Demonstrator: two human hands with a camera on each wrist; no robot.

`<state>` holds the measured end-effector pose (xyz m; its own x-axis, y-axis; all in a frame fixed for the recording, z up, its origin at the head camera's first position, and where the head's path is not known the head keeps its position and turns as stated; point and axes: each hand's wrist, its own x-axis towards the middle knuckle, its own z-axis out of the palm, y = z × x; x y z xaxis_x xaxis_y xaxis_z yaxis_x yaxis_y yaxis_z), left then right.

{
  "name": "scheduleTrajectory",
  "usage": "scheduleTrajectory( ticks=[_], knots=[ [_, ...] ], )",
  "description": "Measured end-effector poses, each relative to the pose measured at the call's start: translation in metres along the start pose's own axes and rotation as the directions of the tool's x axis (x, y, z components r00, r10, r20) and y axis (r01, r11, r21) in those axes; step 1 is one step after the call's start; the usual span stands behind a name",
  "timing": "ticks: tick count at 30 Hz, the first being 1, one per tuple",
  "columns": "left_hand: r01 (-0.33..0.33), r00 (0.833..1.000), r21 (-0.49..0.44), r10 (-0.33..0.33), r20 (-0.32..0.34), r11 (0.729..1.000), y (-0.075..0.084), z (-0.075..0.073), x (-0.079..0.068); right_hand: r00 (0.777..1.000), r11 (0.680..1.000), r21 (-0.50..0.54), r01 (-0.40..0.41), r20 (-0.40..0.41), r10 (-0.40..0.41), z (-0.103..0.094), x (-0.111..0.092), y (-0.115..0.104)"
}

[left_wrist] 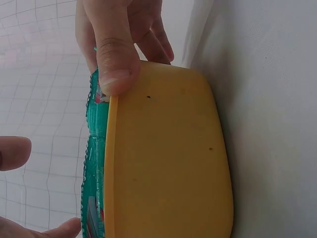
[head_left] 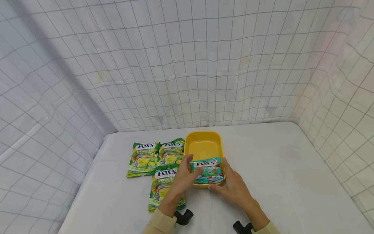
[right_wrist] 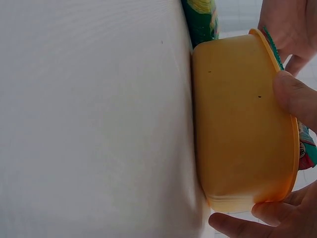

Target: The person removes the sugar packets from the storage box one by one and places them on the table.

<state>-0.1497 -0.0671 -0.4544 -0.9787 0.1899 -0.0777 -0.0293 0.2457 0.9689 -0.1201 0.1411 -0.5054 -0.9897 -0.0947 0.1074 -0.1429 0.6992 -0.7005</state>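
Note:
A teal FOX'S candy packet (head_left: pixel 211 172) lies across the near end of a yellow plastic tub (head_left: pixel 203 140). My right hand (head_left: pixel 236 190) grips the tub's near right corner, thumb (right_wrist: pixel 292 94) on the near rim and fingers along the right wall. At the tub's left side is my left hand (head_left: pixel 182 178), its thumb extended over the packet's left end. In the left wrist view that hand's thumb (left_wrist: pixel 14 153) stands apart from the packet, and a fingertip (left_wrist: pixel 67 229) is close by the packet's edge. Part of the packet sits down inside the tub, hidden by its wall.
Left of the tub lie several green FOX'S Spring Tea packets: one (head_left: pixel 143 159) far left, one (head_left: pixel 171 152) against the tub, one (head_left: pixel 160 187) nearer, partly under my left forearm in view. A white cloth covers the table (head_left: pixel 277 169); checked white curtains (head_left: pixel 204 65) surround it.

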Motion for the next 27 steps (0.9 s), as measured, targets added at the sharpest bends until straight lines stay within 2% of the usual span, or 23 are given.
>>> scheduleTrajectory(
  ticks=[7, 13, 18, 27],
  knots=[
    [0.09, 0.996, 0.012, -0.09, -0.017, 0.996, 0.002, 0.003, 0.002, 1.0, 1.0, -0.007, 0.005, 0.0, -0.005, -0.001, 0.001, 0.0],
    [0.17, 0.985, -0.042, -0.171, -0.007, 0.984, 0.004, 0.004, 0.009, 1.0, 1.0, -0.001, 0.022, -0.012, -0.022, -0.001, 0.001, 0.001],
    [0.21, 0.978, -0.142, -0.208, 0.028, 0.967, 0.005, 0.005, 0.015, 1.0, 1.0, 0.008, 0.013, -0.012, -0.013, 0.0, 0.001, 0.001],
    [0.248, 0.968, -0.117, -0.242, 0.06, 0.962, 0.004, 0.002, 0.018, 1.0, 1.0, 0.029, 0.004, 0.0, -0.004, 0.0, 0.001, 0.0]
  ],
)
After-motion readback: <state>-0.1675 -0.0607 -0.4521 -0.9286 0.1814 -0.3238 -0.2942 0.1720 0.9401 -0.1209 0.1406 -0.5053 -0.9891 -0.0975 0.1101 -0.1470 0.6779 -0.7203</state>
